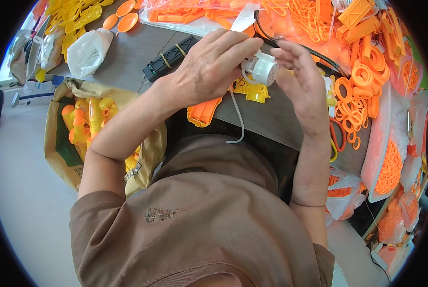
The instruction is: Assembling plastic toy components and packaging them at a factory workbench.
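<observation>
My left hand (214,64) is closed round a white plastic part (263,69) with a round, ribbed end, held above the table. A thin pale tube (238,112) hangs down from beside it. My right hand (297,71) is just right of the part, fingers loosely curved and apart, with nothing visible in it; whether its fingertips touch the part I cannot tell. Under my hands lie an orange plastic shell (203,112) and a yellow plastic shell (252,92). Left of my left hand lies a black, long piece (168,60) with tan bands round it.
A paper sack (56,158) of yellow parts stands at left, a white plastic bag (88,53) above it. Orange rings (362,76) and red-yellow scissors (337,136) lie at right, beside a tub (379,184) of small orange pieces. Bagged orange parts (190,14) line the back.
</observation>
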Available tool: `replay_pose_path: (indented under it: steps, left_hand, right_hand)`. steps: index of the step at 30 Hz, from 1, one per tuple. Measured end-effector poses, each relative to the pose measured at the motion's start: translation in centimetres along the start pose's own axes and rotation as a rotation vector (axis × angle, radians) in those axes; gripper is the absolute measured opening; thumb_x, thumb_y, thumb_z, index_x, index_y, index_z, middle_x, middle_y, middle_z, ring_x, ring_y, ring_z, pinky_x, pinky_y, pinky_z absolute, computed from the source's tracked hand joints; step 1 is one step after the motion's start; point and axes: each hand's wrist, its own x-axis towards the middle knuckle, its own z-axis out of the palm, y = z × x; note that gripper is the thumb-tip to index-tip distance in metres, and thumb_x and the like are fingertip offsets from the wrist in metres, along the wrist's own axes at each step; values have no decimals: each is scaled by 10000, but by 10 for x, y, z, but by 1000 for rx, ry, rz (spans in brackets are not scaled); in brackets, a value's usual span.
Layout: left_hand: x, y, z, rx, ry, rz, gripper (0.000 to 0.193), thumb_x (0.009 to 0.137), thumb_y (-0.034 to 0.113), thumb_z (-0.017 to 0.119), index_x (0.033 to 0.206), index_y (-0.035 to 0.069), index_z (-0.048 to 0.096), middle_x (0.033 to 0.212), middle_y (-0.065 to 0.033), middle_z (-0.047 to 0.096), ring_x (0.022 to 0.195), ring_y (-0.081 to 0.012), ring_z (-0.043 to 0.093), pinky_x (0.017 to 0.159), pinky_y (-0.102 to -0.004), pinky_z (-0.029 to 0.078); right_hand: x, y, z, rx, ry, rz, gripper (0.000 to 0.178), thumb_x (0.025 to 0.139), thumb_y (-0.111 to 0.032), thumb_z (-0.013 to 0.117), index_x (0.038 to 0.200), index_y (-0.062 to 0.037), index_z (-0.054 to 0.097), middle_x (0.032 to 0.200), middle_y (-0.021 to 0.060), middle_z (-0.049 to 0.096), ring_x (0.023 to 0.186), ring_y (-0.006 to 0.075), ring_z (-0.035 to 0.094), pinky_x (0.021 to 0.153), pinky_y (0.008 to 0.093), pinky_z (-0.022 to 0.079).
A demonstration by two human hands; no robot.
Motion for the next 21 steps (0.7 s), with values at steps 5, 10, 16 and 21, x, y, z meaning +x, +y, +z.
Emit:
replay_pose_path:
  steps: [5, 10, 16, 21]
  left_hand:
    - [-7, 2, 4, -53, 41, -46, 534, 616, -66, 658, 1136, -1, 553, 1030, -123, 558, 885, -309, 570, 751, -384, 483]
    - [-7, 5, 1, -12, -28, 45, 498, 648, -45, 657, 1133, 4, 558, 1001, -120, 567, 897, -312, 573, 775, -383, 485]
    - [6, -5, -14, -306, -86, -168, 463, 697, -18, 679, 1146, 13, 572, 965, -114, 580, 899, -294, 577, 782, -373, 485]
    - [4, -17, -17, -710, -92, -494, 492, 765, 5, 718, 1232, 8, 563, 1112, -50, 569, 1061, -152, 552, 923, -296, 459]
  right_hand:
    - [-21, 19, -10, -893, -167, -332, 843, 638, -162, 821, 1358, -31, 401, 1344, 85, 453, 1206, 287, 466, 1012, 390, 377]
    - [-14, 25, -7, -802, -208, -401, 794, 637, -35, 783, 1342, -33, 418, 1294, 134, 451, 1183, 327, 477, 1007, 383, 417]
    - [-4, -6, -1, -639, -134, -383, 775, 654, 31, 737, 1357, -34, 420, 1282, 107, 455, 1214, 221, 486, 1001, 343, 452]
    - [6, -4, 6, -525, -96, -376, 763, 703, 14, 734, 1382, -21, 390, 1277, 91, 479, 1222, 200, 493, 1025, 340, 434]
